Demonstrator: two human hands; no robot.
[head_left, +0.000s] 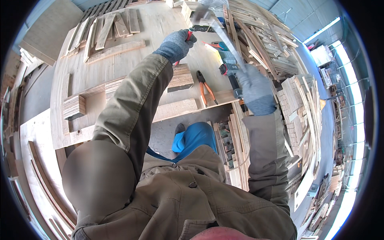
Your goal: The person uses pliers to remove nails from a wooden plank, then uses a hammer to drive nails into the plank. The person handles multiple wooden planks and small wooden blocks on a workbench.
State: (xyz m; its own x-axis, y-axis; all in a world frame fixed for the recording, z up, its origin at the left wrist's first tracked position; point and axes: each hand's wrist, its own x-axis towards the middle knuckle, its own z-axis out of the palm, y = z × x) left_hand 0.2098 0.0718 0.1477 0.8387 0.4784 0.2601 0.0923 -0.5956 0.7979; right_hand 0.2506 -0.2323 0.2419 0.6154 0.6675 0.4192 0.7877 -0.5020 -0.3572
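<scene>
My left hand (176,45), in a grey knit glove, is closed round a red-handled tool (189,34) over the plywood worktop; most of that tool is hidden by the glove. My right hand (258,94), gloved too and smeared by motion, grips the pale handle of a hammer (225,36). The hammer's blurred head is up at the top of the view, ahead and to the right of my left hand. Between my arms, pliers with orange handles (205,89) lie near the worktop's front edge. A teal power tool (229,60) lies beside my right hand.
Wooden blocks (181,77) stand on the plywood worktop (154,20), another block (74,107) at its left. Loose slats (105,33) lie at the far left. Timber piles (260,36) rise at the far right, with stacked boards (294,98) nearer. A blurred round shape covers the lower left.
</scene>
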